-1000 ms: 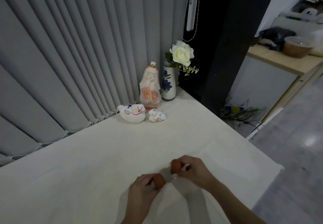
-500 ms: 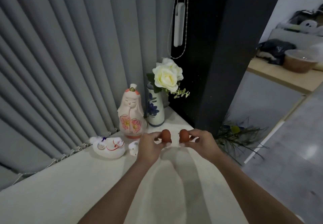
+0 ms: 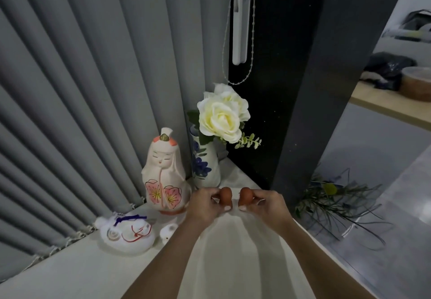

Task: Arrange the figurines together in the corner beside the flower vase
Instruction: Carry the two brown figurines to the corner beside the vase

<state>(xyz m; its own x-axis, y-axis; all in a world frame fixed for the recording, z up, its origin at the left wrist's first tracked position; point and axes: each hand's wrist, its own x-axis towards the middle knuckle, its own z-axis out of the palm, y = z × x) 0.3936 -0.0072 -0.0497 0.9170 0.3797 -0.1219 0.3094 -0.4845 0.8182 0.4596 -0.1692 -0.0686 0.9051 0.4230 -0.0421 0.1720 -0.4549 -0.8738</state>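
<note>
Head view puts both hands at the far corner of the tabletop [image 3: 70, 273], a clear change from a second ago, when they were picking up two small brown figurines near the front edge. The left hand [image 3: 203, 207] is pinched shut on the left brown figurine [image 3: 225, 195], and the right hand [image 3: 264, 205] is pinched shut on the right brown figurine [image 3: 246, 196]. The two pieces are held side by side, close but with a small gap between them. Whether their bases already touch the tabletop I cannot tell, since the fingers hide the undersides.

Just beyond the hands stands the flower vase [image 3: 205, 165], painted with blue flowers and holding a white rose [image 3: 221, 116], right in the corner against the grey blinds [image 3: 93, 88]. Just beside the vase, to its left, the tall doll [image 3: 164, 172] stands upright. Nearer the camera and further left lie the white animal figurine [image 3: 127, 235] and, just beside it, the tiny white figurine [image 3: 168, 231], partly hidden by the left forearm.

The carry across the tabletop looks done, so the step in hand is setting the brown pair down in front of the vase. Three figurines already sit grouped there; these two appear to be the last, so the task seems nearly finished.
</note>
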